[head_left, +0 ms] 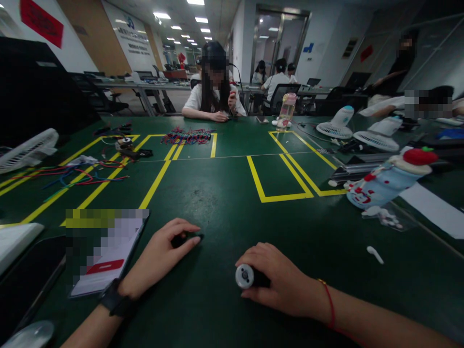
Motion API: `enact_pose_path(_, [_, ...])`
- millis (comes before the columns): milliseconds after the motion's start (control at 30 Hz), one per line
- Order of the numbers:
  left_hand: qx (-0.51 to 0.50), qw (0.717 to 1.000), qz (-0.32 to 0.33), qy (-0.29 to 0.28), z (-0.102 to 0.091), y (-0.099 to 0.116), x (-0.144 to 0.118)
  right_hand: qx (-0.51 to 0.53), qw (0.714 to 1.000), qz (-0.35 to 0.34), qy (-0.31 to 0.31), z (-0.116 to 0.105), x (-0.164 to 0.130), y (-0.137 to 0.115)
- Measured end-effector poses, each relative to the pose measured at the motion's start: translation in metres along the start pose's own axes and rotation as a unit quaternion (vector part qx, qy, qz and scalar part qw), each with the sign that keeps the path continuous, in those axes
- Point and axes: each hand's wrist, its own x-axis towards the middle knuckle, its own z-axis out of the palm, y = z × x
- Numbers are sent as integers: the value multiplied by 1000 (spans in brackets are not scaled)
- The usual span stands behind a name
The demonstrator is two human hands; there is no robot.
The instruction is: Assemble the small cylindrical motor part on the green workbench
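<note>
My right hand (277, 280) is closed round a short cylinder (244, 276), its round silver end facing me with a dark centre. The cylinder looks like a small motor, though most of its body is hidden in the palm. To its left, my left hand (168, 251) hovers low over the green table (203, 299), thumb and index fingertips close together. A tiny dark bit shows by the thumb tip, too small to name. Beside the left wrist lies a phone or tablet (108, 270) with a lit, partly blurred screen.
Yellow tape lines (286, 198) mark the table. Loose wires (83, 176) and a wire bundle (188, 136) lie left and centre back. On the right are a blue cup (384, 186), an earbud (375, 254) and small fans (337, 123). Across the table sits a person (213, 96).
</note>
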Motion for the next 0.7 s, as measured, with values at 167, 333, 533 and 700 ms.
enact_pose_path(167, [-37,994,56,-91,15,30,-11,-10,1000,-4,7,2,1,1])
enact_pose_path(333, [-146,978,86,-122,32,71,-24,-31,1000,-3,2,4,3,1])
enact_pose_path(533, [-154,981,98,-63,43,90,-26,-32,999,-6,4,4,4,0])
enact_pose_path(700, [-149,982,109,-25,42,90,-24,-27,1000,-10,11,3,2,-2])
